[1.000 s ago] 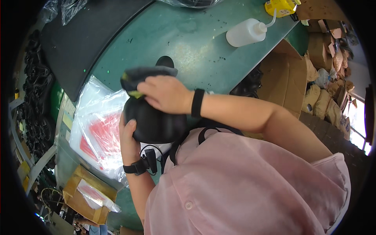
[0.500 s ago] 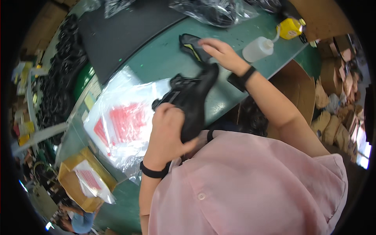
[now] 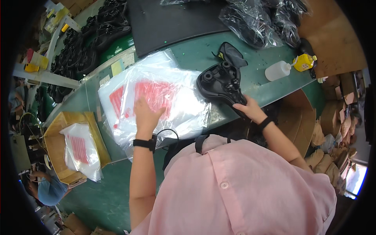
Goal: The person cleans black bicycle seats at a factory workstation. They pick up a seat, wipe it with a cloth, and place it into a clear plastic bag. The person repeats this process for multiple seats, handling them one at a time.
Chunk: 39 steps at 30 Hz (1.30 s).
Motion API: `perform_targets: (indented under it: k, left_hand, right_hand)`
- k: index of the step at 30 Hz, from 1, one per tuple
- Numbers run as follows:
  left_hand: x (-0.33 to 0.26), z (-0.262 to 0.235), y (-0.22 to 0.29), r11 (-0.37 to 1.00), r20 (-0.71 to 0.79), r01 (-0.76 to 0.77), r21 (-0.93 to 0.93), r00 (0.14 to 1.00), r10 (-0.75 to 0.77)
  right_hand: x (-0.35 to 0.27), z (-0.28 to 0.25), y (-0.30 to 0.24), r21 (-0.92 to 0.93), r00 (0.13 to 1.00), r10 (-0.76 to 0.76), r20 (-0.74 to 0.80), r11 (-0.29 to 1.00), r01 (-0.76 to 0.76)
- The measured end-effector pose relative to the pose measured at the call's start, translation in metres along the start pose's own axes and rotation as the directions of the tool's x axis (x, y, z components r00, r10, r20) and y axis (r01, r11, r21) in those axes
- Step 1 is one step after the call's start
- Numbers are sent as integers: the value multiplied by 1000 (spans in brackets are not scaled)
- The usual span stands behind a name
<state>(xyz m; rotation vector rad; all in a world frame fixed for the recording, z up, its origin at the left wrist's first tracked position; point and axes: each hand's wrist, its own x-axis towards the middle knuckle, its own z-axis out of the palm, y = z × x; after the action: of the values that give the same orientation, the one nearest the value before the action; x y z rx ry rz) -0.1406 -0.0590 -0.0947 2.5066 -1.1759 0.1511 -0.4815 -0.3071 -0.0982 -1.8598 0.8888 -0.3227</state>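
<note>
A black bicycle saddle (image 3: 220, 83) is tilted with its underside up, two round sockets showing at its wide end. My right hand (image 3: 250, 109) grips it by the narrow nose, thumb on top. Over a pile of see-through plastic bags (image 3: 184, 98) with red print, my left hand (image 3: 146, 114) is open, fingers spread; whether it touches the top bag I cannot tell. Just beyond the saddle lies a dark grey and black cover-like piece (image 3: 234, 54) with a yellow-green patch, partly hidden by the saddle.
A white squeeze bottle (image 3: 279, 71) and a yellow bottle (image 3: 304, 62) stand at the right. Bagged black items (image 3: 254, 23) lie behind, near a black mat (image 3: 172, 23). At left are a carton (image 3: 55, 145) holding more bags and many black saddles (image 3: 105, 35). Another person (image 3: 51, 190) is at lower left.
My left hand has let go of the saddle and moved left over the bags. My right hand has left the grey piece and now holds the saddle's nose. The whole view has shifted.
</note>
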Motion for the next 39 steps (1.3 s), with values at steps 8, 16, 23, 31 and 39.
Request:
perform_targets:
  k: [8, 16, 23, 31, 39]
  left_hand:
    - [15, 4, -8, 423, 340, 465, -778, 877, -339]
    - [40, -20, 32, 38, 483, 514, -857, 826, -291]
    - [35, -32, -9, -168, 411, 378, -911, 784, -466]
    - [25, -122, 96, 703, 150, 201, -682, 979, -135]
    - [13, -99, 81, 438, 504, 485, -756, 860, -83]
  right_hand:
    - [5, 42, -22, 623, 778, 489, 393, 481, -617]
    - [6, 50, -86, 323, 974, -204, 96, 932, 164]
    - [50, 100, -109, -153, 853, -419, 311, 864, 480]
    - [79, 126, -116, -289, 843, -267, 466, 855, 430]
    - [91, 123, -110, 483, 784, 90, 615, 742, -465]
